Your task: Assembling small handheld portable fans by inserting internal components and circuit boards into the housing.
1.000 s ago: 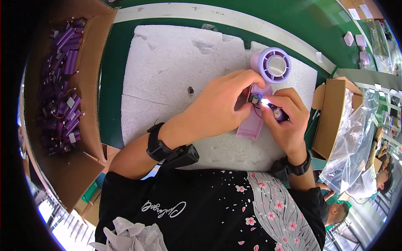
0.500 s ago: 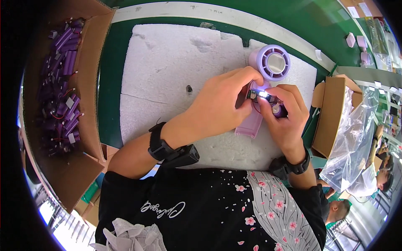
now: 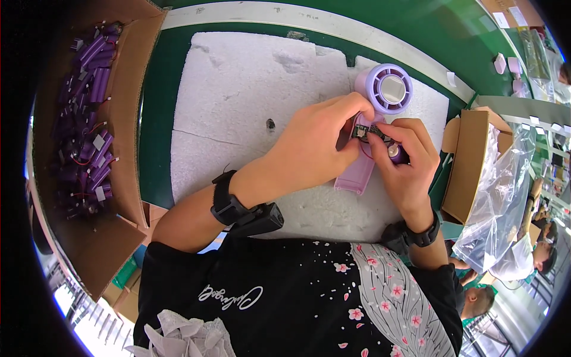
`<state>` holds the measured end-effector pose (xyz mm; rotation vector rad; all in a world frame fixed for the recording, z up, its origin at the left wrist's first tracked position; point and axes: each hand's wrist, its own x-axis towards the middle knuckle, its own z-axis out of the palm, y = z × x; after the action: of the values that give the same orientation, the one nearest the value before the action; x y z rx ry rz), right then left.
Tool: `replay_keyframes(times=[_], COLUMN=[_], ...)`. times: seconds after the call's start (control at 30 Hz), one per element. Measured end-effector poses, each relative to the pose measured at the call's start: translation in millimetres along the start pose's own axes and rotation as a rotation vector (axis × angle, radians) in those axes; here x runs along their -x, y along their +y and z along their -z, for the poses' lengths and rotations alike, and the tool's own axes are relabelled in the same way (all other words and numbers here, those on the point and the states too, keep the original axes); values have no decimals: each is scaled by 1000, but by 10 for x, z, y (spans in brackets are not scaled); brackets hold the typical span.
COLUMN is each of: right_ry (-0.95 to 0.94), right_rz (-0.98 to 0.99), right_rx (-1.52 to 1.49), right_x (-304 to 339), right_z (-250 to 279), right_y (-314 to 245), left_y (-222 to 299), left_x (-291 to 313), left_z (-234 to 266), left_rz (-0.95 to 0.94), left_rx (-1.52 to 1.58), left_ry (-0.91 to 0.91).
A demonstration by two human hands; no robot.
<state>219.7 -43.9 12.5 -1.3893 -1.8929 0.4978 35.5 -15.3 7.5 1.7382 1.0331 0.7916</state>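
Observation:
A handheld fan with a round lilac head (image 3: 389, 89) lies on a white foam sheet (image 3: 232, 95), its pink handle shell (image 3: 355, 177) opened up. My left hand (image 3: 315, 143) is closed around the upper handle, thumb and forefinger at the neck. Between my hands sits a small green-black circuit board (image 3: 361, 131), unlit. My right hand (image 3: 410, 157) pinches the board's right end with thumb and forefinger. A purple cylindrical battery (image 3: 397, 153) rests against the right hand's fingers, partly hidden. A thin red wire (image 3: 366, 153) runs beside the board.
At the left stands a cardboard box (image 3: 128, 119) holding many purple batteries (image 3: 98, 86) with wires. A smaller carton (image 3: 470, 163) with clear plastic bags (image 3: 499, 196) is at the right. Small pink parts (image 3: 514, 65) lie at the upper right. Other people (image 3: 479, 300) sit beyond.
The bright white light on the circuit board has gone out, so the board's components now show. Both hands stay nearly in place, the right fingers shifting slightly.

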Motion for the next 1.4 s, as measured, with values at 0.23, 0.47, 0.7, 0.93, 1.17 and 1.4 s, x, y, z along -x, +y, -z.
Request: replay_keyframes(times=[0.23, 0.47, 0.7, 0.93, 1.17, 1.4], right_ry=[52, -92, -334, -354, -203, -204], right_rz=[77, -261, -411, -710, -419, 127], right_rx=[-5, -56, -247, -607, 31, 278], right_x=[-29, -23, -19, 124, 175, 245], right_z=[-37, 41, 279, 489, 455, 437], right_y=[49, 7, -72, -64, 9, -41], left_y=[-45, -34, -86, -74, -76, -64], left_x=[-35, -92, -94, -85, -60, -33], left_z=[62, 113, 131, 171, 134, 88], left_rz=[-1, -136, -165, -139, -141, -33], left_rx=[125, -10, -61, -54, -18, 53], left_ry=[-70, -97, -124, -125, -100, -77])
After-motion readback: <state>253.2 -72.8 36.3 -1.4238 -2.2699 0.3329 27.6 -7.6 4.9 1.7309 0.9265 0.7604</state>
